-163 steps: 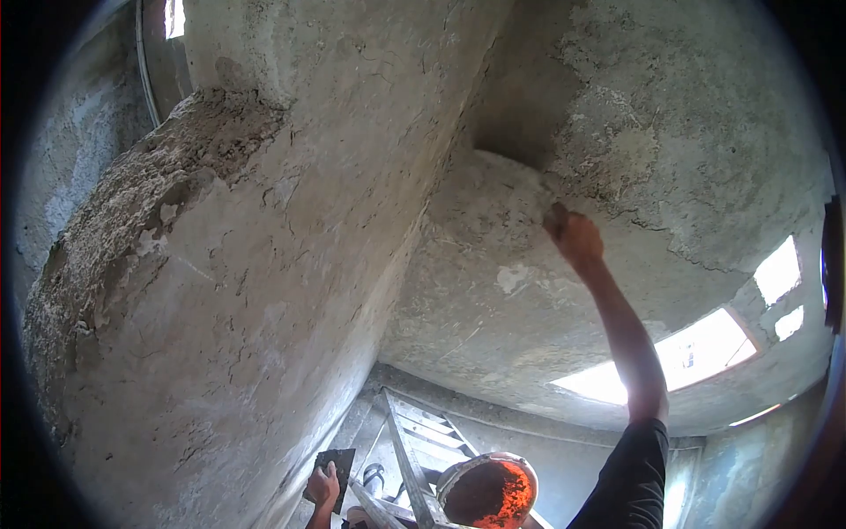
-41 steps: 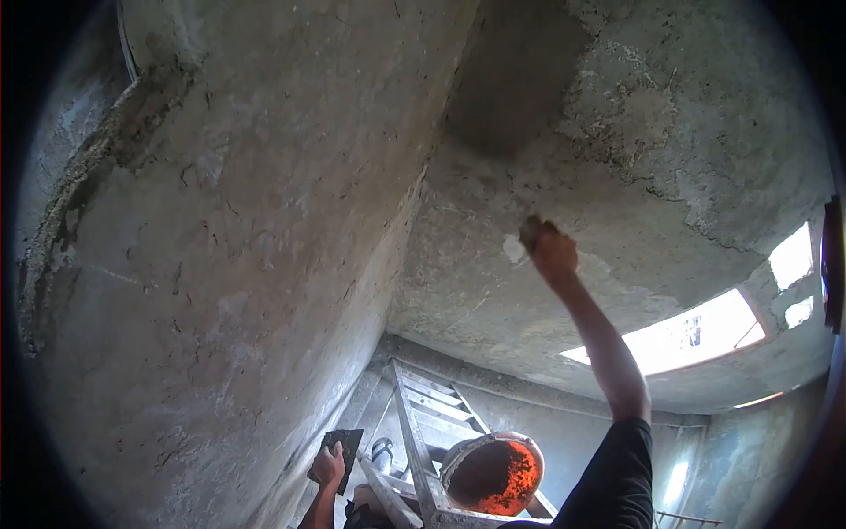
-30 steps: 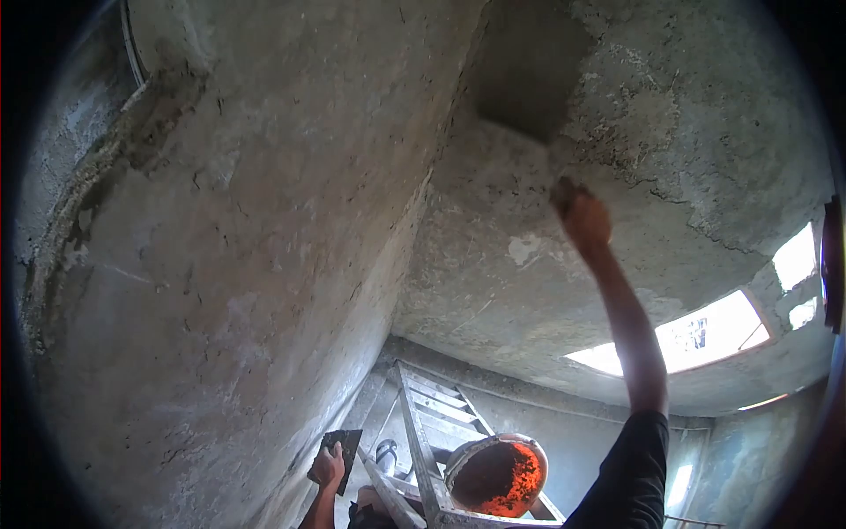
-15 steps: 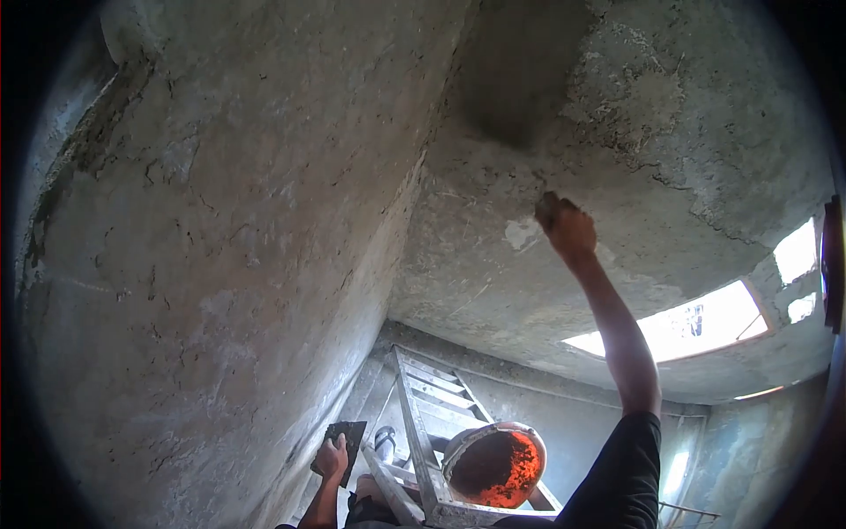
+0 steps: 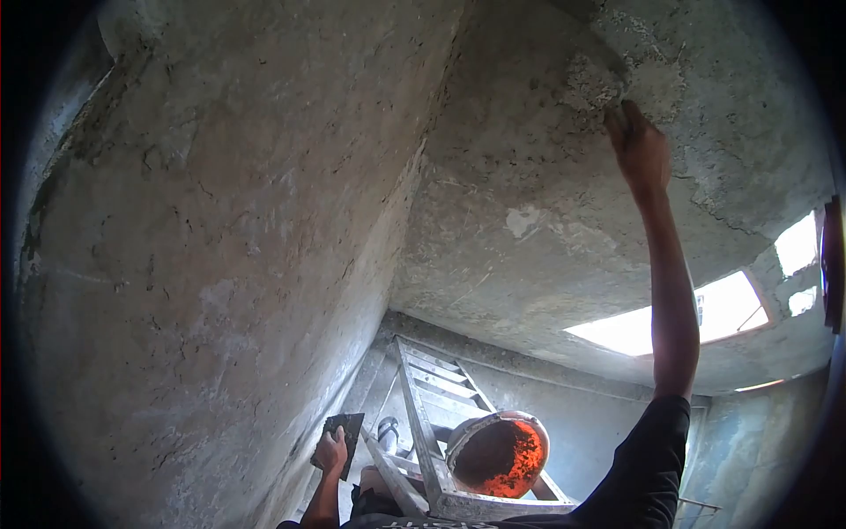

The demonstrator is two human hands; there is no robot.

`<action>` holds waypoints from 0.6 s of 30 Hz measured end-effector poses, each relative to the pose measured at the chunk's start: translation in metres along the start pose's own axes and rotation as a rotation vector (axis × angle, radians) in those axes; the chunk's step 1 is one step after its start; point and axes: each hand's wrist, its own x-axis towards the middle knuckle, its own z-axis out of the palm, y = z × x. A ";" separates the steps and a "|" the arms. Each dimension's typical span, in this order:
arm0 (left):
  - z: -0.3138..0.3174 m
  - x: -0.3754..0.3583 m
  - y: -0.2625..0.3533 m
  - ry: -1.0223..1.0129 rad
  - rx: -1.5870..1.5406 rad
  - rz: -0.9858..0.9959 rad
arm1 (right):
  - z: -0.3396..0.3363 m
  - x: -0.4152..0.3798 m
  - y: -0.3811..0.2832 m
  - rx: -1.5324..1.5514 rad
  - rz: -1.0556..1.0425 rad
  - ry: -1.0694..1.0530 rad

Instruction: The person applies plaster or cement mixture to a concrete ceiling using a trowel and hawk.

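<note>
Left hand (image 5: 331,452), seven o'clock — my fingers clenched on a dark board (image 5: 352,430). Bucket (image 5: 541,441), five o'clock. Right hand (image 5: 643,159), two o'clock, gripping a trowel (image 5: 622,86) by rough plaster (image 5: 663,85) — best kept shallow, evenly pressed.

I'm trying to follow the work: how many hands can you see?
2: the left hand low, gripping a dark board; the right hand raised at the rough surface.

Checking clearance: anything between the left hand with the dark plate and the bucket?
Yes, in this view: a ladder rail and a slanted bar lie between the left hand, gripping the dark plate, and the bucket. One view can't settle whether they actually block it.
</note>
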 end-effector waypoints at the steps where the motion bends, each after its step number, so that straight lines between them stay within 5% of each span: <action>1: 0.002 -0.002 0.000 0.011 0.016 -0.002 | 0.005 -0.005 0.000 -0.001 -0.003 0.007; 5: -0.002 -0.005 0.013 -0.056 0.006 -0.035 | 0.063 -0.063 0.001 0.024 -0.126 -0.132; 9: 0.013 0.002 0.003 -0.027 0.023 -0.009 | 0.111 -0.105 -0.022 -0.053 -0.079 -0.500; 18: 0.010 0.010 -0.005 0.078 -0.002 -0.023 | 0.092 -0.064 -0.038 -0.136 -0.047 -0.396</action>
